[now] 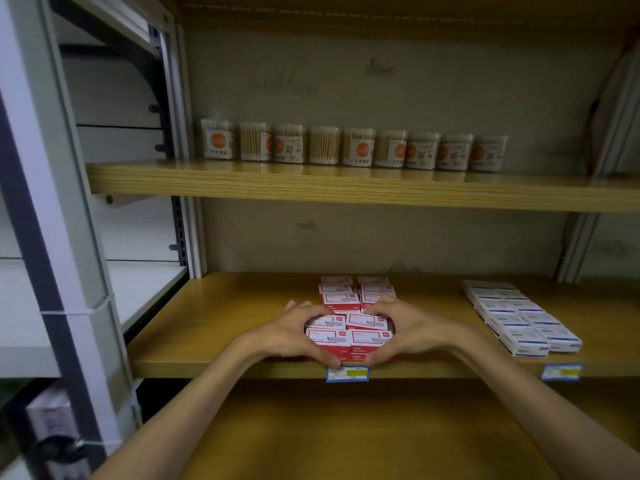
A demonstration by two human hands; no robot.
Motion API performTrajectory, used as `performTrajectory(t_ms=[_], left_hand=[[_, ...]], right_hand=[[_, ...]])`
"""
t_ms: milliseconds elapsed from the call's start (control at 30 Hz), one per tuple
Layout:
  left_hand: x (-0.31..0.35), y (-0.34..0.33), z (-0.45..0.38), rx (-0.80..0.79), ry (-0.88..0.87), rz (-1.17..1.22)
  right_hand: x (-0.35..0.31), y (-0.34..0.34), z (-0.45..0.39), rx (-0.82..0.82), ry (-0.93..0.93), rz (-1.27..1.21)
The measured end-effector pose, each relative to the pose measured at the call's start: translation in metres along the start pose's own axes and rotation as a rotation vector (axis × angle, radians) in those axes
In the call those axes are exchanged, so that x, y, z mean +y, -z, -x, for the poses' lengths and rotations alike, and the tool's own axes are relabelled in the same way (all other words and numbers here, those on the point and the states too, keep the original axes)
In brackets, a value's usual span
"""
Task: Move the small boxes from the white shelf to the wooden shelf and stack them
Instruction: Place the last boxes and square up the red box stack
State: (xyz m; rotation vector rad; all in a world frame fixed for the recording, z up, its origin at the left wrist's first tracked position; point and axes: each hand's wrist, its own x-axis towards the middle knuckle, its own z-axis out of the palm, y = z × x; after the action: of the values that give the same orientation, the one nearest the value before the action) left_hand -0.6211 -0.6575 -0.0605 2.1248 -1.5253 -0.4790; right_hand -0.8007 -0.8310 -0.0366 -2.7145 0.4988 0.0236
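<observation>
Small red-and-white boxes (349, 332) sit stacked in two columns on the wooden shelf (221, 327), near its front edge. My left hand (298, 332) clasps the left side of the front stack. On the stack's right side, my right hand (403, 323) does the same, thumbs at the front and fingers curled over the back. More red boxes (355, 291) lie in rows behind. The white shelf (145, 289) at the left shows bare where it is in view.
Blue-and-white boxes (519, 318) lie in two rows at the right of the same wooden shelf. Several tubs of cotton swabs (353, 147) line the wooden shelf above. Price tags (348, 373) hang on the front edge. A white metal upright (65, 237) stands at the left.
</observation>
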Motion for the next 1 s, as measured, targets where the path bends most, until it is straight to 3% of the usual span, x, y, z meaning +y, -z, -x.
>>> performTrajectory(t_ms=[400, 567, 733, 1000], left_hand=[[0.004, 0.001, 0.011, 0.042, 0.050, 0.025], [-0.006, 0.009, 0.036, 0.087, 0.169, 0.085], [-0.002, 0.001, 0.039, 0.065, 0.080, 0.163], [-0.006, -0.002, 0.038, 0.035, 0.103, 0.178]], right_hand=[[-0.001, 0.001, 0.008, -0.003, -0.006, -0.116], [0.022, 0.002, 0.029, -0.019, -0.067, -0.353], [0.023, -0.004, 0.025, 0.009, -0.080, -0.531], [0.025, -0.003, 0.025, -0.013, -0.058, -0.529]])
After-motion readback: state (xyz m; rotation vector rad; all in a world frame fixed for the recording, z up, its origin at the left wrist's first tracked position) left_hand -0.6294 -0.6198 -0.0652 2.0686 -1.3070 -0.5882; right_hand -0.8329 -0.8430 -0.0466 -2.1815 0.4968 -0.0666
